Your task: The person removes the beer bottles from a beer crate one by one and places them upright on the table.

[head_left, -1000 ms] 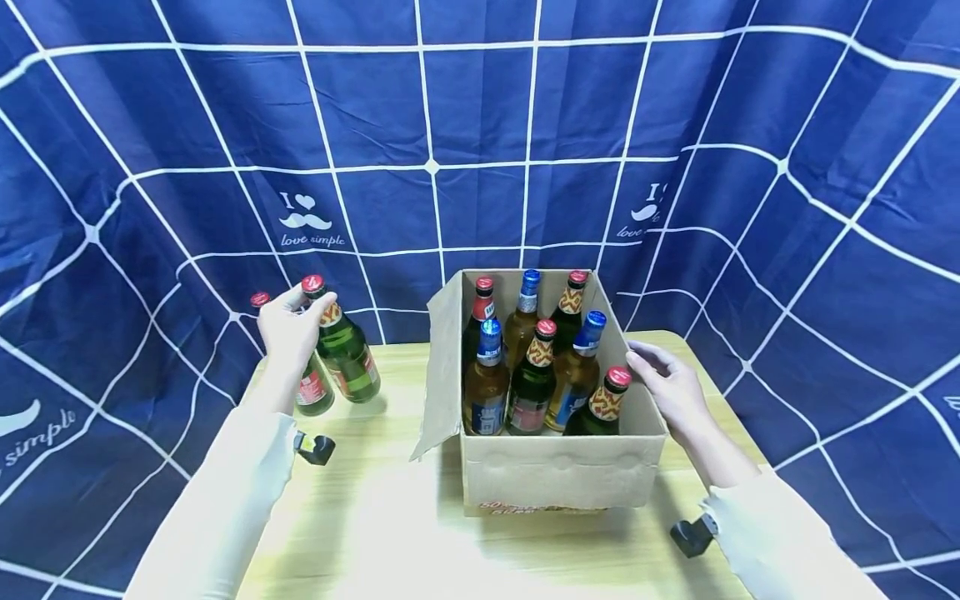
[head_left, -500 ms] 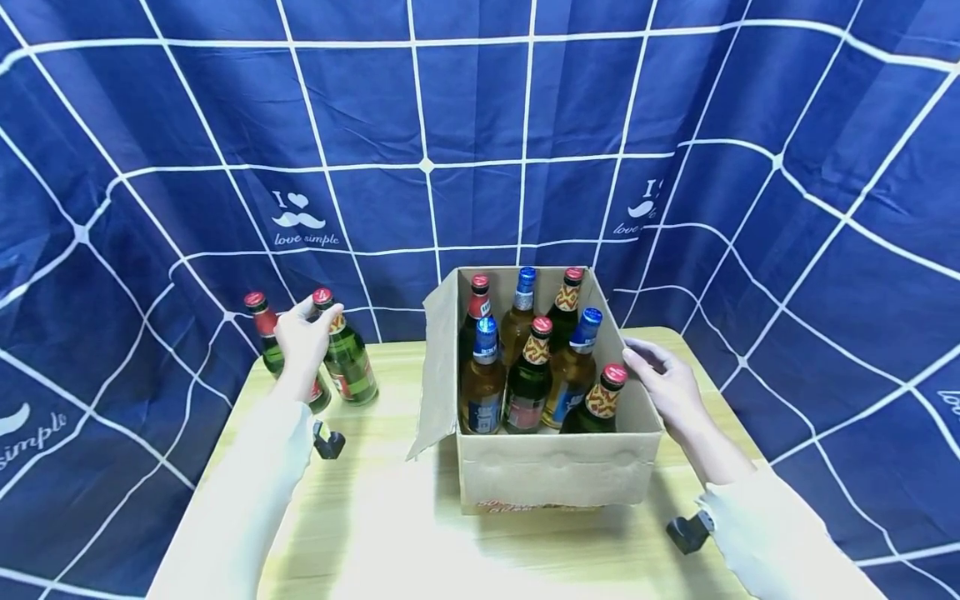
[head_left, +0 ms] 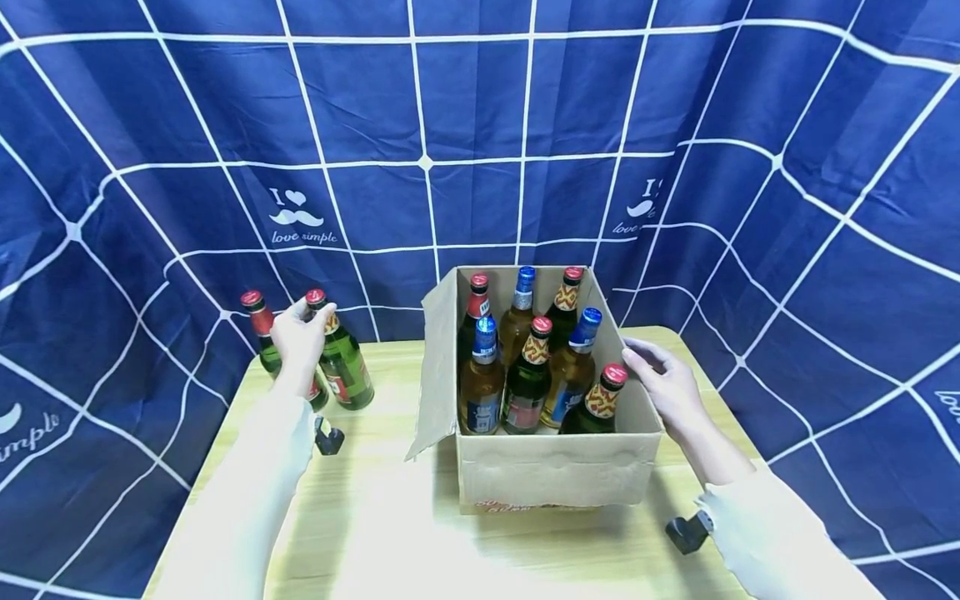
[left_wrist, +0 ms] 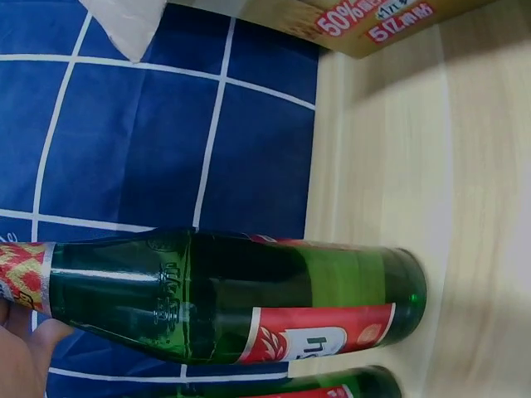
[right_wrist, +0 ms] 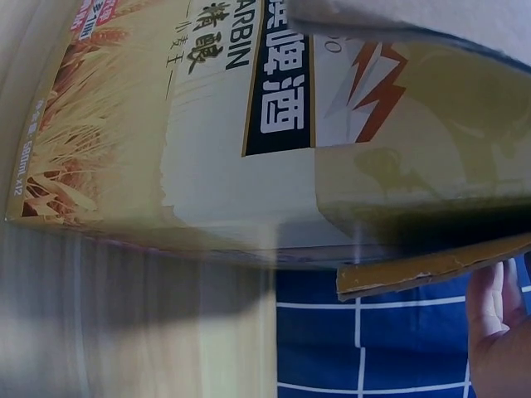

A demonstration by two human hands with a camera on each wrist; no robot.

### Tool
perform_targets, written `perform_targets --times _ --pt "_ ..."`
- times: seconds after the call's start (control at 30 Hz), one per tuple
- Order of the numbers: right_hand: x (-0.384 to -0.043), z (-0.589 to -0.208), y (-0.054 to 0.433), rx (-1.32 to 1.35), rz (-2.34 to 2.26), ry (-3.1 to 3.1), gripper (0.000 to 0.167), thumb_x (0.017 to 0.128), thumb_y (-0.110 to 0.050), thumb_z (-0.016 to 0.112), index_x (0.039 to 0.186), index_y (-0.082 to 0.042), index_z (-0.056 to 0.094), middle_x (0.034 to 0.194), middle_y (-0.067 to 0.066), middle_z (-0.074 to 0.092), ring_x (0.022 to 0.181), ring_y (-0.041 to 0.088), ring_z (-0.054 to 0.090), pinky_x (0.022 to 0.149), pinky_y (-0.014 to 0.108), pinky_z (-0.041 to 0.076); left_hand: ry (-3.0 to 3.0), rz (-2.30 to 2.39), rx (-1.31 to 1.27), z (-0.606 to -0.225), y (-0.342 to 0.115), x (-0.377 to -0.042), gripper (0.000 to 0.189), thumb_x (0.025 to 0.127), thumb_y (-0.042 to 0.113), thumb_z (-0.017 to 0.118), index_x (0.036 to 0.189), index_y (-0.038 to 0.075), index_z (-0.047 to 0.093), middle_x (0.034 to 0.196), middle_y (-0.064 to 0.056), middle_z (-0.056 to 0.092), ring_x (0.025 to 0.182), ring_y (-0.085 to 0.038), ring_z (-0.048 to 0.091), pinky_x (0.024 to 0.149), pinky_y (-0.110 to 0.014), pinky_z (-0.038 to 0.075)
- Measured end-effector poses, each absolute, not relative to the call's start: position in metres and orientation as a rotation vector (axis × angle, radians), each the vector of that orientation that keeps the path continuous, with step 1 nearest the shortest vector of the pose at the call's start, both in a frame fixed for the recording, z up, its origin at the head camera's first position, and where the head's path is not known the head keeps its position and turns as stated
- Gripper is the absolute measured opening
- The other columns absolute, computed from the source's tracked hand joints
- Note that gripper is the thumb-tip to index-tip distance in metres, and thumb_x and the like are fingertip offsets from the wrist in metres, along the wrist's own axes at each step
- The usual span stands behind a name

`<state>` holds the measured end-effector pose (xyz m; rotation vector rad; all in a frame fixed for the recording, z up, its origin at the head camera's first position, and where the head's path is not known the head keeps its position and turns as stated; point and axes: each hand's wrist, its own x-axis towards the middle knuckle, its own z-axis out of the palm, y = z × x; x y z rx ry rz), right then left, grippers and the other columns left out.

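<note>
In the head view my left hand (head_left: 298,335) pinches the neck of a green beer bottle (head_left: 345,367) with a red cap, at the table's left. The left wrist view shows that bottle (left_wrist: 224,298) with a red label, its base at the tabletop. Another red-capped green bottle (head_left: 262,325) stands just left of it, partly hidden by my hand. My right hand (head_left: 667,387) grips the top edge of the right wall of a cardboard box (head_left: 555,471). Inside the box stand several beer bottles, among them a blue-capped brown one (head_left: 483,379) and a red-capped green one (head_left: 531,375).
A side flap (head_left: 438,371) of the box hangs outward on its left. Wood-grain table (head_left: 390,533) lies in front and between box and left bottles. A blue white-lined curtain (head_left: 480,108) surrounds the back and sides.
My left hand has shifted slightly right and down with the bottle. The bottle beside it shows more fully now. My right hand and the box have stayed put.
</note>
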<state>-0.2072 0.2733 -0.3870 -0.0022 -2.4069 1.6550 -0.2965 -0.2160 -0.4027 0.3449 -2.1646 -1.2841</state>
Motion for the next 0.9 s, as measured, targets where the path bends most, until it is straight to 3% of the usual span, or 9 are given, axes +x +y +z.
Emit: perform_targets --times 0.33,0.5,0.6,0.9 --pt "-0.206 -0.386 0.273 -0.014 1.678 -2.402 0.051 0.094 -0.032 0.061 0.129 0.004 0.054 0.1 -0.018 0.063 0.089 -0.004 0.057 0.077 0.012 0.044 -2.233 -1.292 0.375 -0.399 -0.216 -0.296 0.037 0.084 0.025 0.073 0.108 -0.002 0.065 0.096 -0.021 0.067 0.086 -0.028 0.059 0.082 -0.037 0.043" --pt "-0.205 -0.384 0.271 -0.023 1.669 -2.411 0.05 0.095 -0.031 0.06 0.129 0.004 0.054 0.104 -0.012 0.064 0.09 -0.004 0.057 0.078 0.012 0.044 -2.194 -1.392 0.424 -0.393 -0.217 -0.287 0.058 0.082 0.024 0.075 0.131 0.001 0.053 0.118 -0.018 0.062 0.106 -0.028 0.058 0.094 -0.036 0.042" --pt "-0.205 -0.384 0.271 -0.015 1.677 -2.404 0.049 0.095 -0.03 0.06 0.13 0.004 0.054 0.107 -0.007 0.064 0.09 -0.004 0.057 0.078 0.012 0.044 -2.11 -1.415 0.416 -0.385 -0.214 -0.279 0.064 0.081 0.024 0.076 0.134 0.003 0.049 0.127 -0.016 0.058 0.115 -0.028 0.054 0.098 -0.036 0.039" --pt "-0.205 -0.385 0.272 0.013 1.709 -2.375 0.048 0.095 -0.027 0.061 0.13 0.005 0.053 0.104 -0.012 0.064 0.089 -0.005 0.057 0.078 0.012 0.044 -2.08 -1.536 0.045 -0.344 -0.169 -0.259 0.056 0.08 0.021 0.077 0.129 0.004 0.056 0.121 -0.014 0.061 0.11 -0.025 0.057 0.092 -0.037 0.045"
